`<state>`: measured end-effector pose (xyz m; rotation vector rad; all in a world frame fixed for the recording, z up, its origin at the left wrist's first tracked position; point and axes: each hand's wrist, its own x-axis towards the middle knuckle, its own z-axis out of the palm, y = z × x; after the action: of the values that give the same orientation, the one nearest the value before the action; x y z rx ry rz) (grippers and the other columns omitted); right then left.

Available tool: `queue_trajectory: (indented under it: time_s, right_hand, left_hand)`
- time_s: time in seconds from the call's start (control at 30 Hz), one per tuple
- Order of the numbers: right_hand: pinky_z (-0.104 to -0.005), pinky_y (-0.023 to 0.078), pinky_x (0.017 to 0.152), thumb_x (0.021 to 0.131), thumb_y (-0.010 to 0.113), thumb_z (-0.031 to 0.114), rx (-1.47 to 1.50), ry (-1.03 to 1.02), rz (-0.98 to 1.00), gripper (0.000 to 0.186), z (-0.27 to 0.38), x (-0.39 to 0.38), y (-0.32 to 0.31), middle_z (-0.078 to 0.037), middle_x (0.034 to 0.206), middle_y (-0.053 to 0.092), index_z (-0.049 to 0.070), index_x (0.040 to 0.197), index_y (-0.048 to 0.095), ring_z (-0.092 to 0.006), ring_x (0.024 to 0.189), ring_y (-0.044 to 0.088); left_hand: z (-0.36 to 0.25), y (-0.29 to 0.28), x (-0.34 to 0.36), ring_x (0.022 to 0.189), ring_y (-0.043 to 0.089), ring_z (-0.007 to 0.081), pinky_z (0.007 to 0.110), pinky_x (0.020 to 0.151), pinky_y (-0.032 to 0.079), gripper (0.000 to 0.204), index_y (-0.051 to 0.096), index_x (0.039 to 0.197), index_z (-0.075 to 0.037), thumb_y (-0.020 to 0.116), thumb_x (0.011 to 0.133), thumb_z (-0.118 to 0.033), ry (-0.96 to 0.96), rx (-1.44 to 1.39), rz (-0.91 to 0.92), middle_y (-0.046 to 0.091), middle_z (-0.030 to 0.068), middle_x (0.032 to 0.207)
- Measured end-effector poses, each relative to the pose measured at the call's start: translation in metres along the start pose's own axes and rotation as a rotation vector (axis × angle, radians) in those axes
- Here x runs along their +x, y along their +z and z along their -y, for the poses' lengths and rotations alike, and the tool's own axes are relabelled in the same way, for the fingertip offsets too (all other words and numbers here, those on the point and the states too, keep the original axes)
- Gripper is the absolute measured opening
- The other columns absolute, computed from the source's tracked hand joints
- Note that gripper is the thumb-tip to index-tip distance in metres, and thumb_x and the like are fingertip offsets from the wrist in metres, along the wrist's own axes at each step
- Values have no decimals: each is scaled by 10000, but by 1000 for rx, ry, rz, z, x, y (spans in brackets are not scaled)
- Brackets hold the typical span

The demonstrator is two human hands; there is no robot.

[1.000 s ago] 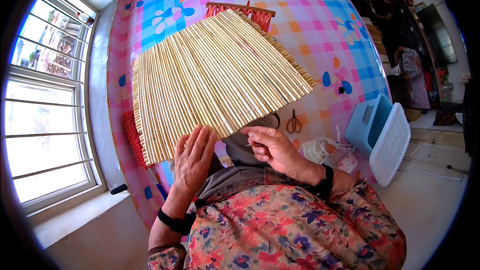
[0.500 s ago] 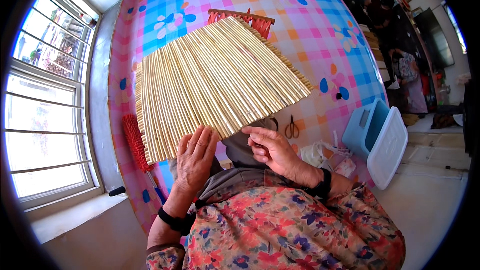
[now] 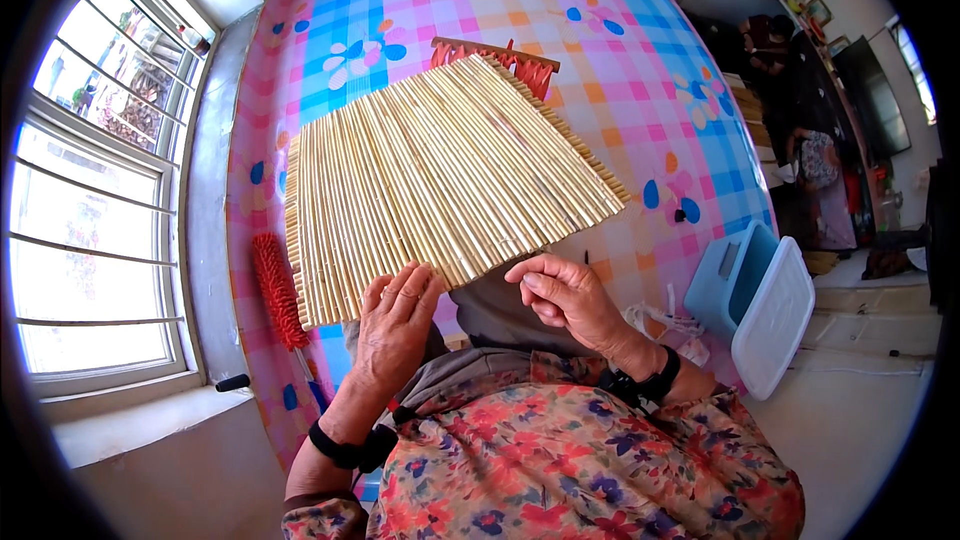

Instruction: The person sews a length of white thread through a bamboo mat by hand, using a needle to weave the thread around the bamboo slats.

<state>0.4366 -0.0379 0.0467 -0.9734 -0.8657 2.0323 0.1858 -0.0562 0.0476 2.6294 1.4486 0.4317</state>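
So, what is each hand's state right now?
Left hand: on the near edge of the mat; whether it grips cannot be told.
Right hand: curled near the mat; whether it holds anything cannot be told.

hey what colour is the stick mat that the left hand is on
The stick mat is pale straw-yellow, with some browner sticks; the head view shows it.

Can't see under the stick mat [image 3: 450, 180] or all of the red strapping [image 3: 518, 70] behind its far edge — can't discern anything pinched in the right hand [image 3: 572, 305] beside its near edge. Can't make out the dim, floral-clad person [image 3: 819, 158] well right of it.
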Motion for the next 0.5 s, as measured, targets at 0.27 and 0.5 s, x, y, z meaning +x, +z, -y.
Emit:
queue_trajectory:
  time_s: [0.27, 0.5]
  right_hand:
    - [-161, 367, 499, 966, 462, 162, -126, -168, 60, 206, 18, 1, 23, -9, 766, 529, 7, 1032, 581, -31, 568, 427]
    - [-221, 407, 630, 918, 530, 136, -301, -282, 361, 145, 30, -11, 37, -23, 776, 557, 18, 924, 615, -81, 693, 501]
  left_hand:
    - [-8, -26, 16, 1084, 549, 273, 388, 925, 411, 384, 554, 1134, -19, 639, 760, -30, -83, -277, -38, 570, 117, 1131]
    - [-25, -39, 9, 885, 590, 108, 255, 761, 487, 310, 530, 1182, 18, 567, 916, -138, -425, -1368, 325, 583, 56, 1023]
